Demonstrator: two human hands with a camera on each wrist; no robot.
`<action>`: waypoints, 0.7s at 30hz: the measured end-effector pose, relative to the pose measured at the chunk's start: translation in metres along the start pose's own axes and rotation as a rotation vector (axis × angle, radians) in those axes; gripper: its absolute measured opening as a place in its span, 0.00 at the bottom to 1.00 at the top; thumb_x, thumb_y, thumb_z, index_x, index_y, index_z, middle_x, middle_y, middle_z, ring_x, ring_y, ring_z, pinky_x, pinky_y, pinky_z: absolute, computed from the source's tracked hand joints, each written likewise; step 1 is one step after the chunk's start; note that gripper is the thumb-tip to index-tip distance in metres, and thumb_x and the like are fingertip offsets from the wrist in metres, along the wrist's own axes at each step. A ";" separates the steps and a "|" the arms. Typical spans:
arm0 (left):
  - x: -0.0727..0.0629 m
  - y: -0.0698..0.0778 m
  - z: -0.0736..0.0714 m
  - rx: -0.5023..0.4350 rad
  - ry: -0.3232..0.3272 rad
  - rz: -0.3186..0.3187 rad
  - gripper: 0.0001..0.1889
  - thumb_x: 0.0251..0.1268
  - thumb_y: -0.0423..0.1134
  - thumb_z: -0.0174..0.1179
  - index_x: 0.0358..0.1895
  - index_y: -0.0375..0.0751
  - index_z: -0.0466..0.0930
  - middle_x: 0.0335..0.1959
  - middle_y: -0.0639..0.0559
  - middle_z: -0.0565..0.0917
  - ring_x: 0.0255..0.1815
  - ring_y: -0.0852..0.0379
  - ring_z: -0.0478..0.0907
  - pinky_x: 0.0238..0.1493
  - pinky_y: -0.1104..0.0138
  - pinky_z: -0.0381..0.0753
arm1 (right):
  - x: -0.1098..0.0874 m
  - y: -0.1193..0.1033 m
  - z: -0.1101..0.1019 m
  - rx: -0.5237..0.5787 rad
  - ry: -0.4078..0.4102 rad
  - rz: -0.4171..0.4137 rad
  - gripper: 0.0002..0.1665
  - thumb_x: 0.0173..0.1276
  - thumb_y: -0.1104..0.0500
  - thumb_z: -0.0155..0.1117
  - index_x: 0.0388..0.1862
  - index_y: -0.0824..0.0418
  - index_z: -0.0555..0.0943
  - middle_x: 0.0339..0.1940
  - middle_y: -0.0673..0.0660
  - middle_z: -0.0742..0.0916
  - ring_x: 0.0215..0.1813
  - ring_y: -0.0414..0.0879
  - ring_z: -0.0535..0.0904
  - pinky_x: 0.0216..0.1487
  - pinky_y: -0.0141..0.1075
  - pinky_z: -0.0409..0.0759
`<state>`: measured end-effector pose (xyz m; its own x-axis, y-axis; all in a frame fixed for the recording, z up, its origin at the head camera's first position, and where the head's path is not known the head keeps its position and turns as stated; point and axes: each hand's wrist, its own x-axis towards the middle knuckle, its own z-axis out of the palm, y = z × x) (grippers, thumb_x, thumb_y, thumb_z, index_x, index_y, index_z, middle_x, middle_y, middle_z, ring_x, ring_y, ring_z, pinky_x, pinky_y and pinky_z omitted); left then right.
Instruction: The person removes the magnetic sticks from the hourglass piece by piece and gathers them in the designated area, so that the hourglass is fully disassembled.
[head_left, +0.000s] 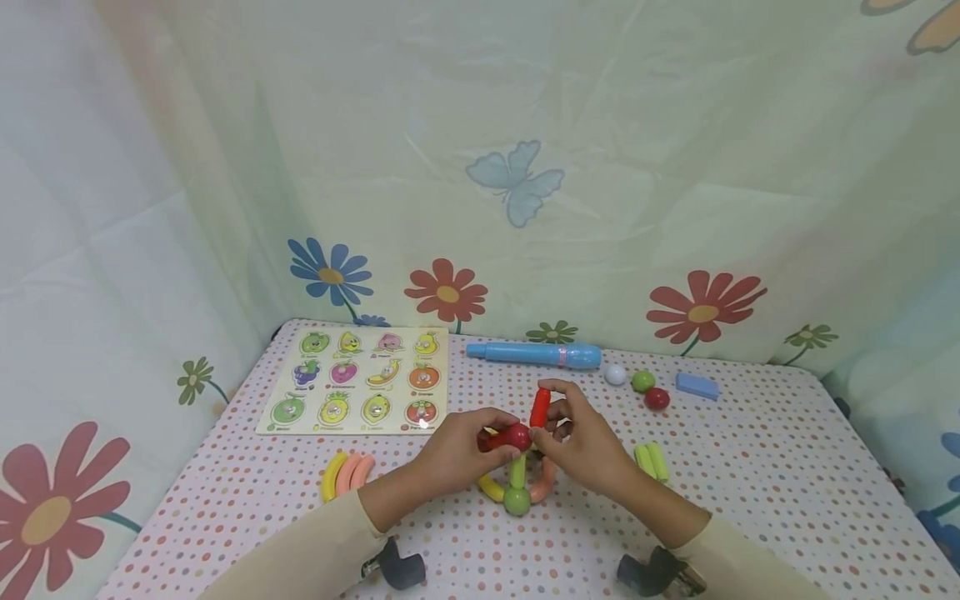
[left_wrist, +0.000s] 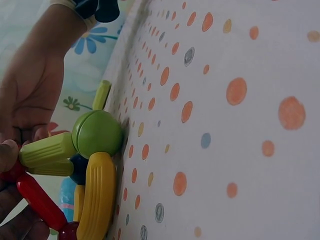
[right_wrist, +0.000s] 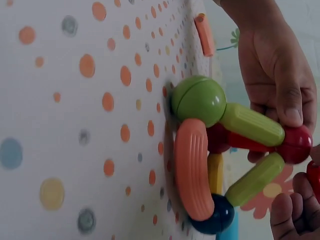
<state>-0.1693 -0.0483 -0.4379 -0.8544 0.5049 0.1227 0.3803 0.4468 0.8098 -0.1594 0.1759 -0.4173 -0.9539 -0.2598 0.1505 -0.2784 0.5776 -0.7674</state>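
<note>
Ball-and-rod frame (head_left: 517, 473) stands on the dotted bench (head_left: 480, 554), centred between the two forearms on my head feed. From where I watch, my left hand (head_left: 450, 454) is closed in a pinch, thumb and fingers holding the red top ball (head_left: 515, 437). My right hand (head_left: 588, 443) is also pinched closed, gripping a loose red rod (head_left: 539, 408) upright just beside that ball; I cannot tell whether the two touch.

Through my wrist feeds I make out the base: a green ball (right_wrist: 199, 100), a dark blue ball (right_wrist: 214, 215) and a dark red ball (left_wrist: 69, 231), linked by an orange curved rod (right_wrist: 193, 170) and two yellow curved rods (left_wrist: 97, 196). Two green straight rods (right_wrist: 255, 178) and a red straight rod (left_wrist: 42, 201) rise to the top ball.

Left of the frame I see three spare curved rods (head_left: 347, 476), with a fruit puzzle board (head_left: 358, 392) behind them. A blue tube (head_left: 528, 355) lies at the back; to its right are three loose balls (head_left: 642, 382) and a blue block (head_left: 697, 386). Two spare green rods (head_left: 651, 461) lie near the right forearm.
</note>
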 end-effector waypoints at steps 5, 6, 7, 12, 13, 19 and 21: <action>-0.001 0.001 0.000 0.009 0.003 -0.004 0.20 0.66 0.43 0.72 0.60 0.47 0.82 0.50 0.61 0.86 0.48 0.63 0.82 0.47 0.72 0.82 | -0.003 0.011 -0.011 -0.041 0.007 -0.033 0.40 0.60 0.68 0.76 0.69 0.59 0.68 0.37 0.50 0.83 0.38 0.48 0.77 0.39 0.35 0.81; -0.001 0.001 0.000 0.012 0.003 -0.005 0.20 0.66 0.43 0.72 0.60 0.47 0.82 0.50 0.60 0.86 0.47 0.63 0.82 0.46 0.72 0.82 | -0.004 0.014 -0.014 -0.062 0.010 -0.041 0.40 0.59 0.68 0.77 0.69 0.60 0.69 0.38 0.50 0.83 0.39 0.48 0.77 0.39 0.35 0.81; -0.001 0.002 0.000 0.016 0.002 -0.006 0.20 0.66 0.43 0.72 0.60 0.47 0.82 0.50 0.60 0.86 0.47 0.63 0.81 0.46 0.73 0.82 | -0.005 0.018 -0.017 -0.084 0.012 -0.048 0.40 0.59 0.68 0.78 0.68 0.60 0.70 0.39 0.50 0.82 0.39 0.48 0.77 0.39 0.36 0.82; -0.001 0.002 0.000 0.026 -0.002 -0.015 0.20 0.66 0.44 0.72 0.60 0.49 0.82 0.50 0.60 0.86 0.46 0.64 0.81 0.46 0.73 0.82 | -0.011 0.036 -0.035 -0.220 -0.028 -0.028 0.40 0.57 0.62 0.81 0.67 0.63 0.74 0.46 0.53 0.81 0.46 0.51 0.77 0.45 0.43 0.81; -0.001 0.002 -0.001 0.027 -0.003 -0.015 0.20 0.66 0.44 0.72 0.60 0.49 0.82 0.50 0.60 0.85 0.46 0.64 0.81 0.46 0.73 0.82 | -0.013 0.039 -0.038 -0.244 -0.042 -0.013 0.40 0.57 0.60 0.81 0.68 0.62 0.74 0.49 0.54 0.82 0.49 0.52 0.77 0.47 0.46 0.81; -0.001 0.001 -0.001 0.027 -0.003 -0.014 0.20 0.66 0.44 0.71 0.60 0.49 0.82 0.50 0.60 0.86 0.46 0.62 0.82 0.46 0.72 0.82 | -0.020 0.055 -0.054 -0.362 -0.128 0.073 0.41 0.55 0.57 0.82 0.68 0.60 0.76 0.60 0.60 0.81 0.59 0.59 0.78 0.53 0.55 0.82; -0.001 0.001 -0.001 0.023 -0.004 -0.015 0.20 0.66 0.44 0.71 0.60 0.49 0.82 0.50 0.60 0.86 0.46 0.62 0.82 0.46 0.72 0.82 | -0.022 0.060 -0.058 -0.396 -0.146 0.078 0.40 0.54 0.58 0.82 0.66 0.60 0.77 0.61 0.61 0.81 0.60 0.60 0.77 0.54 0.56 0.82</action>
<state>-0.1682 -0.0492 -0.4365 -0.8585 0.5012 0.1085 0.3758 0.4708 0.7982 -0.1615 0.2612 -0.4305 -0.9559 -0.2936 -0.0101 -0.2546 0.8450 -0.4703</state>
